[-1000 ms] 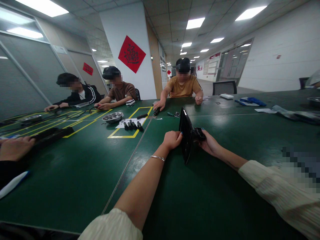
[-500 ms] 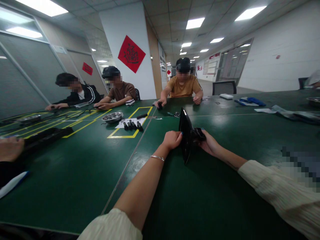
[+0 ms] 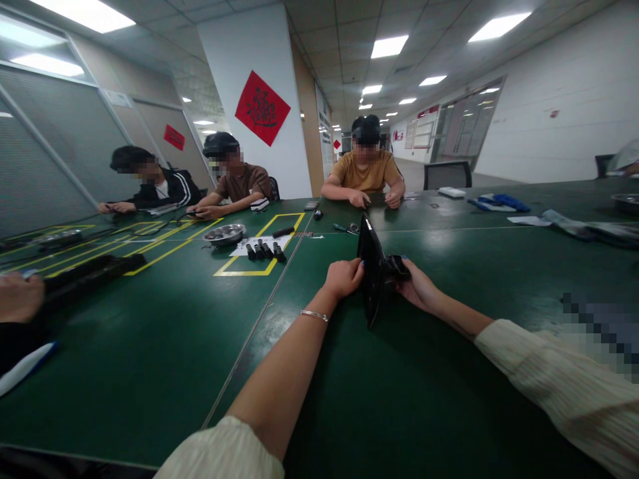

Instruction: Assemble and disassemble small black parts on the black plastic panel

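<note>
A thin black panel-like device [image 3: 370, 276] stands upright, nearly edge-on to me, above the green table [image 3: 424, 392]. My left hand [image 3: 344, 278] is closed on its left side, with the thumb against the panel. On the other side, my right hand [image 3: 418, 285] grips the black block-shaped part [image 3: 398, 267] that juts from the back of the device. The fingertips of my right hand are partly hidden behind that part. Whether the panel's lower edge rests on the table is hard to tell.
A metal bowl [image 3: 224, 234] and several short black cylinders [image 3: 278, 251] on white paper lie left of centre. A person [image 3: 367, 173] sits opposite; two more sit at the far left. Another person's hand [image 3: 20, 297] is at the left edge. Blue cloth [image 3: 502, 202] lies far right.
The person opposite has drawn a hand back from a small black object, which now lies on the table. The far-left person's hands have shifted slightly. My hands and the device look unmoved.
</note>
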`<action>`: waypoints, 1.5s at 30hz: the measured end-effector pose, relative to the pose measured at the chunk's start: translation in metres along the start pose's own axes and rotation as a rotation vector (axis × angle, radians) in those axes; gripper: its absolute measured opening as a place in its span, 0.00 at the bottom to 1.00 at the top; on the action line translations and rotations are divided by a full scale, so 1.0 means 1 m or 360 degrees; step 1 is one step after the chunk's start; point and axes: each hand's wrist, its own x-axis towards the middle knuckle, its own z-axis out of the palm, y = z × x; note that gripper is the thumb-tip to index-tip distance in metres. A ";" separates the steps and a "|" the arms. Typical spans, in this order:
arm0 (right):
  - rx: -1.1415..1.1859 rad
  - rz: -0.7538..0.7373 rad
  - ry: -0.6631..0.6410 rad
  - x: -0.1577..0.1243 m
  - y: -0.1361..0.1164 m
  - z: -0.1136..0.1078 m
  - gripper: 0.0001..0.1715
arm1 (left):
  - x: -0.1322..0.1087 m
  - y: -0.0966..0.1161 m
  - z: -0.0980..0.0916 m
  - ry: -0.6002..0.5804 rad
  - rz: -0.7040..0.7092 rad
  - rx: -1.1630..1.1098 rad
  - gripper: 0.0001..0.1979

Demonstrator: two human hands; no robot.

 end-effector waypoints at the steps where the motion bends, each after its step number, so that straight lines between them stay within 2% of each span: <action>1: -0.0005 0.0004 -0.0001 0.000 0.000 0.000 0.11 | 0.000 0.001 0.000 -0.0004 0.0003 0.0004 0.24; 8: 0.0022 0.0024 0.0079 0.001 0.000 0.000 0.10 | 0.000 0.000 0.000 -0.0010 0.0030 -0.0017 0.28; 14: 0.0001 0.0008 0.0006 0.002 0.001 -0.001 0.11 | -0.001 -0.002 0.001 -0.0049 0.0076 0.0015 0.19; 25: 0.0030 0.0037 0.0084 0.000 0.000 0.001 0.10 | 0.003 -0.005 0.007 -0.0033 0.0005 -0.0003 0.31; 33: 0.0032 0.0019 0.0050 -0.001 0.000 0.002 0.11 | 0.001 -0.005 0.007 0.0006 0.0034 0.0003 0.31; 41: -0.0005 -0.0001 0.0030 0.003 0.004 -0.002 0.11 | -0.001 -0.001 0.000 -0.0034 0.0050 0.0102 0.25; 45: -0.0001 0.0023 0.0049 0.003 0.002 -0.001 0.12 | 0.000 -0.001 0.001 -0.0033 0.0045 0.0103 0.28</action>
